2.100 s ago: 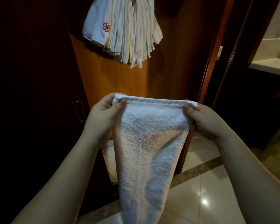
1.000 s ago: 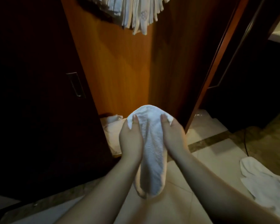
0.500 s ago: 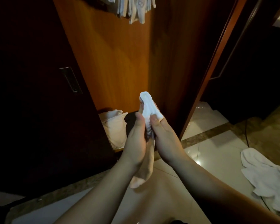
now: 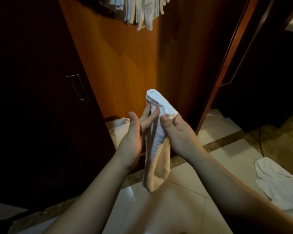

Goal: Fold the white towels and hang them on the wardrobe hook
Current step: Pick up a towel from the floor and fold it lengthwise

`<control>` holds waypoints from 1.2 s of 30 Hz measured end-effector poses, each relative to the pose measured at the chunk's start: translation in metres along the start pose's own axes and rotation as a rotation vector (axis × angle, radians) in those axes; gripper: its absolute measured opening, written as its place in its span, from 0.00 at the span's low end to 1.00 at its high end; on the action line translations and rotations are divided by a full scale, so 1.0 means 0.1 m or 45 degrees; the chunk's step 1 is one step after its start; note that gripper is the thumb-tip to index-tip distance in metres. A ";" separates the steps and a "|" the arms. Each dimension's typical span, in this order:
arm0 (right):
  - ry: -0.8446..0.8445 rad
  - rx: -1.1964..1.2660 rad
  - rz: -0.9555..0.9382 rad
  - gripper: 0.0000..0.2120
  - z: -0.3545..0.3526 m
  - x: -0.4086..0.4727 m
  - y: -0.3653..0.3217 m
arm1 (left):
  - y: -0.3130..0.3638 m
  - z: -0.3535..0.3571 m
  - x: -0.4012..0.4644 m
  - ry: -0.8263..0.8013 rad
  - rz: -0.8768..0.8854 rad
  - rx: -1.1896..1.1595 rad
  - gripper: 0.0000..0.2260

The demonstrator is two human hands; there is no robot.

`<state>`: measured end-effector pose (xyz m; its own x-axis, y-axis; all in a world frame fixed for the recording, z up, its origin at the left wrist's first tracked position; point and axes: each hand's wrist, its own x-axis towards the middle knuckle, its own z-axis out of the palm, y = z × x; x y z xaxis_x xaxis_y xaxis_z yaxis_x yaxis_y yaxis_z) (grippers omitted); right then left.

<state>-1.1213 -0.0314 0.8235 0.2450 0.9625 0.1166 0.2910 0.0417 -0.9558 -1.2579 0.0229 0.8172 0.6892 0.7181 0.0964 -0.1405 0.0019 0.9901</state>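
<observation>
Opening away from the towel (image 4: 156, 132) since 0.5 s ago, the left hand (image 4: 134, 135) now has its thumb lifted clear and its fingers spread, only the fingertips (image 4: 153, 113) touching the cloth. At frame centre, the right hand (image 4: 178, 132) pinches the folded towel between thumb and fingers, the folded top poking above them and the tail hanging toward the tiled floor (image 4: 227, 149). At lower right, 1 loose towel (image 4: 281, 179) lies on the tiles. Behind the hands, a cloth bundle (image 4: 118, 127) sits at the wardrobe (image 4: 122, 65) base. At top centre, hung towels (image 4: 142, 10) dangle against the wood panel.
</observation>
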 end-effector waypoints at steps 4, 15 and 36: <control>-0.024 -0.100 -0.139 0.29 -0.23 0.13 -0.17 | 0.02 -0.14 0.09 0.469 0.191 0.334 0.15; -0.359 0.016 -0.295 0.20 -0.62 0.35 -0.55 | 0.46 -0.36 0.40 0.038 0.002 -0.031 0.43; 0.027 0.366 0.171 0.33 -0.25 0.49 0.15 | 1.25 -0.14 0.56 0.308 -0.061 -0.173 0.16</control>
<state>-1.0814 0.0093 0.8213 0.2834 0.9589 -0.0130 -0.0179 -0.0083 -0.9998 -1.2470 0.0727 0.9451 0.5097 0.8603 0.0063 -0.2171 0.1216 0.9685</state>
